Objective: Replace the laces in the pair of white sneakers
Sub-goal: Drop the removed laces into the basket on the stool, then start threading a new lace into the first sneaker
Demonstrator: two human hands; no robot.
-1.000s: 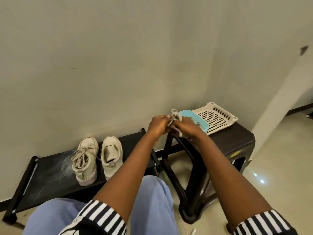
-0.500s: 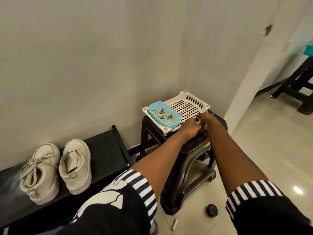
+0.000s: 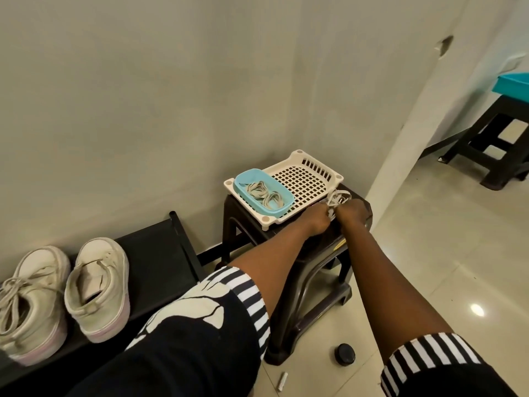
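Observation:
Two white sneakers stand on a low black bench at the lower left. The left sneaker (image 3: 27, 305) is laced; the right sneaker (image 3: 98, 285) has no lace. On a dark plastic stool (image 3: 309, 270), my left hand (image 3: 317, 220) and my right hand (image 3: 352, 213) meet and together grip a bundled white lace (image 3: 337, 197), its loops sticking out above my fingers. A blue dish (image 3: 242, 179) in the white perforated tray (image 3: 303, 179) holds two coiled laces (image 3: 264, 194).
The black bench (image 3: 160, 259) runs along the wall. A small black round cap (image 3: 345, 353) and a short white stick (image 3: 282, 381) lie on the tiled floor by the stool. Another dark stool (image 3: 492, 144) with a teal tray stands far right.
My view has swung right. Both hands carried the lace bundle from in front of the blue dish down to the stool's front edge beside the tray.

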